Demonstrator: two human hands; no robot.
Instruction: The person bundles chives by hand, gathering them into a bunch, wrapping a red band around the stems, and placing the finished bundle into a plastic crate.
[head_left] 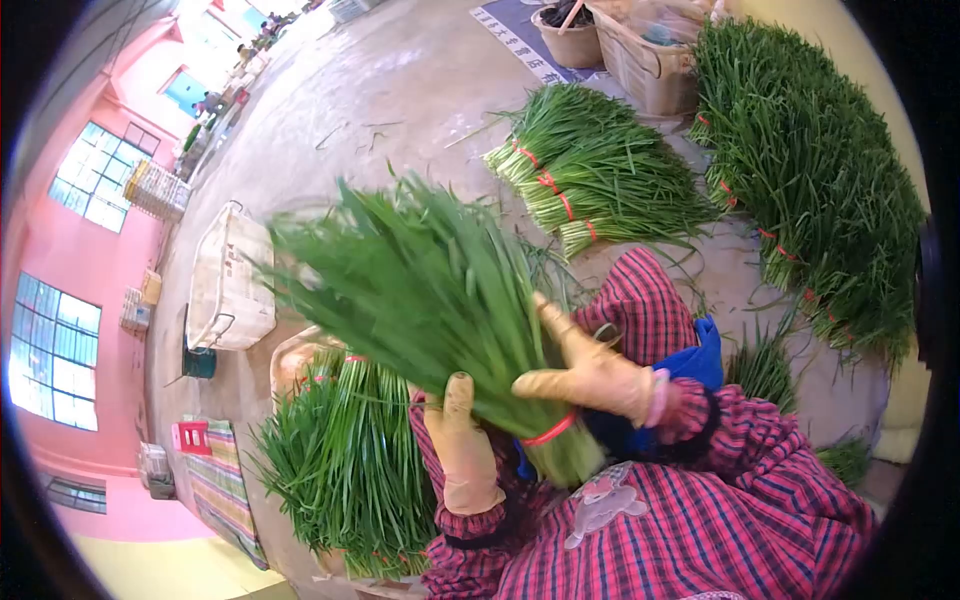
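A big bunch of long green leaves (440, 300), tied near its pale stalk end with a red band (549, 428), leans to the upper left over my lap. My left hand (462, 450), in a yellowish glove, is against the lower left side of the bunch, thumb up. On the other side my right hand (595, 370), gloved too, clasps the bunch just above the band with thumb and fingers spread around it. The leaf tips are smeared by motion.
More banded bunches (350, 460) fill a crate at lower left. Others lie on the floor (400, 130) ahead (600, 170) and in a large pile (810, 180) at right. A white crate (232, 280), a bucket (568, 40), a basket (655, 60) and a red stool (191, 437) stand around.
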